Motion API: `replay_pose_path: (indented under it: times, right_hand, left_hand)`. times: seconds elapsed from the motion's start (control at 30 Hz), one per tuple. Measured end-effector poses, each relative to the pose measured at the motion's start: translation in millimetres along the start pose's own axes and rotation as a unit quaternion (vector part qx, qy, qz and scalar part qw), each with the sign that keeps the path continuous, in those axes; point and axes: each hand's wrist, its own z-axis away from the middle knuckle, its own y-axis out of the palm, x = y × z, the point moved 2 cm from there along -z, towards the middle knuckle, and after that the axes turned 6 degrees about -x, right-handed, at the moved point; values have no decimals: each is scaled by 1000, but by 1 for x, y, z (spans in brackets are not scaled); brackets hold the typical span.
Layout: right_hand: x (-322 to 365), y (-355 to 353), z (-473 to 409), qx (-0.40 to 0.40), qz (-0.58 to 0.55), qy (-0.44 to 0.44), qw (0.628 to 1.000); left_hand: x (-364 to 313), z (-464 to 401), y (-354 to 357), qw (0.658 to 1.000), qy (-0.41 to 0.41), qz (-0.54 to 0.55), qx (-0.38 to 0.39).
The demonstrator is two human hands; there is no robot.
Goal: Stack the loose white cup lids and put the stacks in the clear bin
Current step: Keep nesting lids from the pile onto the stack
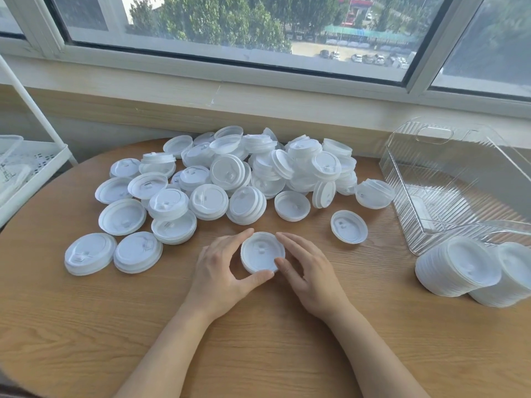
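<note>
I am still at the stacking step: my left hand (pixel 221 271) and right hand (pixel 309 271) cup with curved fingers the short stack of round white plastic lids (pixel 262 252) on the wooden table (pixel 258 340) (the ribbed clear plastic bin (pixel 448 179) waits empty at right), so next I should fetch another loose lid.

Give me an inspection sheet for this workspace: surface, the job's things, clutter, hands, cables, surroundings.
Surface: round wooden table, wood-grain top.
Job's things: pile of loose white lids spread over the far half; one small lid stack between the hands; two long lid stacks lying on their sides at the right, outside the bin; clear bin at the right, appears to hold no lids.
Clutter: nothing seen.
Hands: left hand and right hand both cup the small stack, fingers curved round its rim.
Cables: nothing seen.
Surroundings: window behind the table, trees and parked cars outside; white rack at the left.
</note>
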Motion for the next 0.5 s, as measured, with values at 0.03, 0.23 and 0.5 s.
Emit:
replay_pose_path:
  times: [0.03,0.23,0.5]
  right_hand:
    - [-1,1,0,1,8,-1,1000]
    - [-2,2,-3,-1,36,-1,999]
    - [-22,-12,-29,-158,19,99,982]
  left_hand:
    - [0,0,1,1000,0,-5,1]
    - [2,-1,4,1000,4,-24,3]
    - [4,-2,4,1000,-6,-16,-2]
